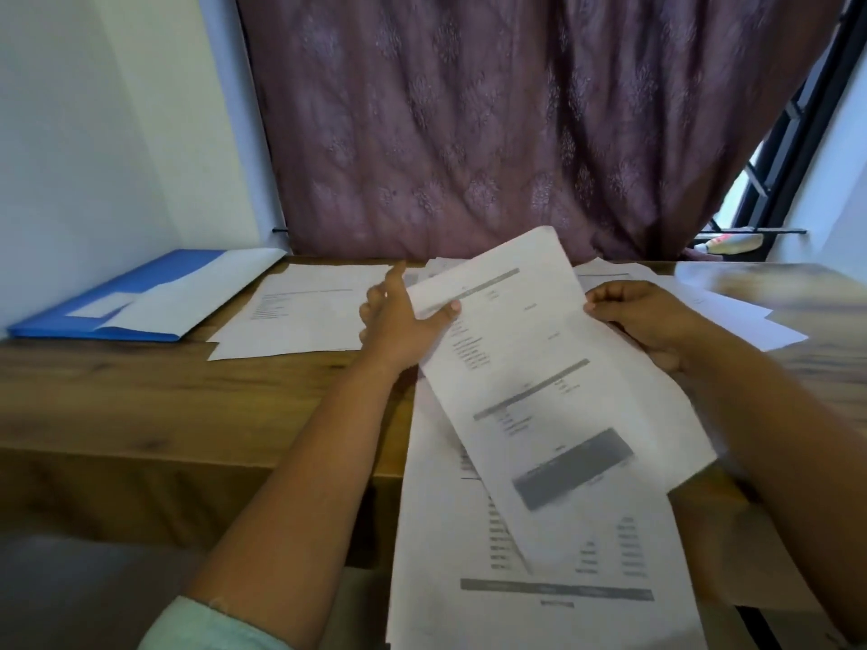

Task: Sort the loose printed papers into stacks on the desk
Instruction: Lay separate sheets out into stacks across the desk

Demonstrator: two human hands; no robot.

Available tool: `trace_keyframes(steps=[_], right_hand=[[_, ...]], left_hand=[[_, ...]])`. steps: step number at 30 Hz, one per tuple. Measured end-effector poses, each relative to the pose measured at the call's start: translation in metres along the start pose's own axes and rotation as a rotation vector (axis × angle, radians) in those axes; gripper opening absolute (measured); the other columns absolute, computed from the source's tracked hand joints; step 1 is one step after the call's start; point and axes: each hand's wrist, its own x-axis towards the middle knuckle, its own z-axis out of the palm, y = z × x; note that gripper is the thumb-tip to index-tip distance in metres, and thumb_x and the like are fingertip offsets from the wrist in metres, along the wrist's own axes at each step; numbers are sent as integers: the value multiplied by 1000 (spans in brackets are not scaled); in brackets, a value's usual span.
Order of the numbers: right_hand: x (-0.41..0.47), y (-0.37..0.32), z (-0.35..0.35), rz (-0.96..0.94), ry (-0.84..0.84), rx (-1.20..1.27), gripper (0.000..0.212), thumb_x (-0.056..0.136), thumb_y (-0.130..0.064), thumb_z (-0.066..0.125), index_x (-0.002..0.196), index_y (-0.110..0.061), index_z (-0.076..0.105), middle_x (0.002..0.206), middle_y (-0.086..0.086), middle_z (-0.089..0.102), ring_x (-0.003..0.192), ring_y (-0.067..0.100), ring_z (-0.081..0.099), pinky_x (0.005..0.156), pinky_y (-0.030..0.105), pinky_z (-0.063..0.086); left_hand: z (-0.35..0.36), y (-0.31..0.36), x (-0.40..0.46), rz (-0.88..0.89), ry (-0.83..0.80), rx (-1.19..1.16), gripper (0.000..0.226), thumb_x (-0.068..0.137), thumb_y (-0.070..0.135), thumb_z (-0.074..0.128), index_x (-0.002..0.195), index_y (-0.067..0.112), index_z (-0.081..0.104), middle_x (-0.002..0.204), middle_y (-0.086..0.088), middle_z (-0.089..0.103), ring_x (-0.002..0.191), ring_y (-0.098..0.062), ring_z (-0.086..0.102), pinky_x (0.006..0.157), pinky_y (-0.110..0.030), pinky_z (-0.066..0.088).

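A printed sheet [553, 368] with grey bars is held tilted above the wooden desk [140, 396]. My left hand [403, 321] pinches its upper left edge, thumb on top and index finger pointing away. My right hand [647, 321] grips its right edge. Under it, a larger printed sheet [539, 579] hangs over the desk's front edge. A flat stack of papers [300, 316] lies left of my left hand. More loose sheets [732, 316] are spread at the back right.
A blue folder [94, 307] with a white sheet on it lies at the desk's far left by the wall. A purple curtain [516, 124] hangs behind the desk. A barred window [788, 147] shows at the right.
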Motion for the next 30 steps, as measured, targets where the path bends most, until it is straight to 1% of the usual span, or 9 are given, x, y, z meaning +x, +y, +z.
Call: trace_keyframes(steps=[5,8,10,13,16,19,23,26,30], right_hand=[[31,-9,24,85,194,-122,18,96,-14,58,110,-3,62,116,14,61,106,30,58,100,44,48],[37,-17,48,59,199,-273,6,93,-13,60,90,-10,56,97,9,55,84,22,54,81,36,51],[35,-26,64,82,91,-289,23,90,-15,68,76,-14,50,82,6,54,69,19,54,62,28,48],[25,-36,88,193,-202,-93,19,82,-9,76,97,-8,67,98,12,69,91,29,68,78,37,57],[18,-46,114,104,-325,-216,26,80,-7,77,105,-13,72,107,5,69,95,23,67,70,27,57],[20,-57,145,-87,-264,-278,29,82,-14,76,111,-18,70,115,-1,61,95,17,63,69,21,52],[27,-66,187,-263,-165,-362,33,86,-21,73,119,-17,65,117,-4,52,102,14,54,80,21,48],[32,-63,214,-280,-160,-396,38,89,-21,70,126,-15,62,131,2,53,113,20,54,93,27,50],[35,-53,233,-261,-206,-517,44,90,-27,69,131,-15,58,142,4,47,126,24,47,99,29,42]], left_hand=[[-14,-5,-27,-238,-336,-502,104,83,32,77,151,41,-1,131,6,48,107,-16,54,75,-28,51],[-26,-17,-27,-235,-456,-554,83,83,3,75,143,35,29,126,1,57,108,-22,58,85,-35,57],[-37,-27,-23,-237,-410,-526,62,82,-4,72,132,25,50,121,-2,60,104,-22,61,87,-34,58],[-54,-43,-16,-243,-299,-464,47,83,-1,74,124,18,62,111,2,62,96,-18,63,87,-33,59],[-81,-57,-2,-253,-235,-459,47,83,0,73,124,19,63,110,4,61,97,-19,63,87,-35,58],[-115,-70,17,-172,-137,-357,52,82,3,75,128,20,61,122,2,59,104,-19,61,88,-32,55],[-148,-92,41,-122,-48,-192,56,81,6,77,132,15,55,127,1,54,99,-11,54,72,-12,43],[-153,-113,56,-161,10,39,56,81,14,80,131,14,56,139,-5,51,117,-23,50,88,-25,38],[-145,-138,61,-311,13,63,53,81,22,80,128,13,58,143,-12,49,129,-31,46,103,-37,38]])
